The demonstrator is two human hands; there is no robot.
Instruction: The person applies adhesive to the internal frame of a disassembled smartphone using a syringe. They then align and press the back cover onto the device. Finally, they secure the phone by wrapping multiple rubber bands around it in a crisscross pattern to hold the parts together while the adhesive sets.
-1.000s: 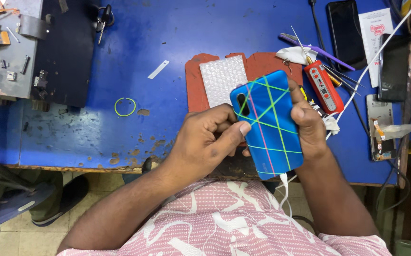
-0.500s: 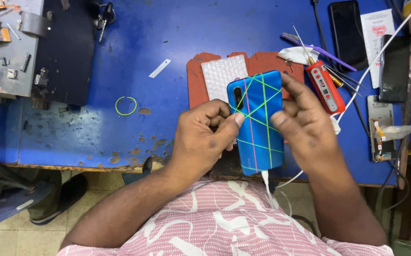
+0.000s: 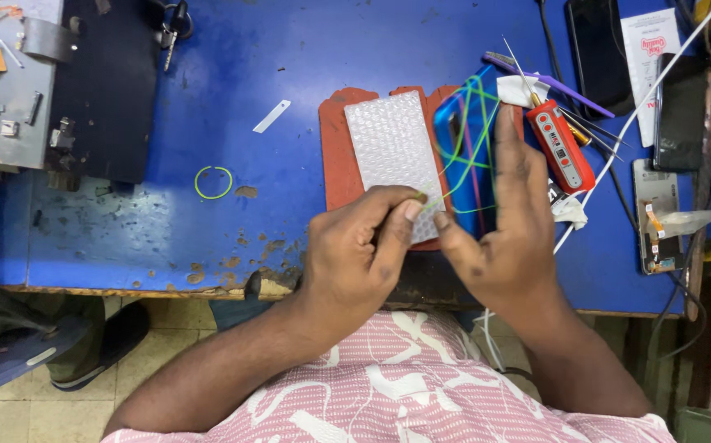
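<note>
The right hand (image 3: 507, 238) grips the blue phone (image 3: 464, 156) at its lower end, fingers flat along its right side; the left hand (image 3: 363, 246) pinches a green rubber band (image 3: 466, 123). Half a second ago the phone lay face-flat; now it stands on edge, bands stretched, suggesting unwrapping is underway. Its long axis runs 12 to 6 o'clock over the red mat (image 3: 339, 148), bubble wrap (image 3: 392, 148) at 9, red tool (image 3: 564, 148) at 3.

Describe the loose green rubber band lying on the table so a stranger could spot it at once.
Start at the blue table and find the red mat at its middle. Left of the mat, on bare blue, lies the loose rubber band. It is a small green ring, alone and flat, unlike the bands stretched over the phone.
</note>
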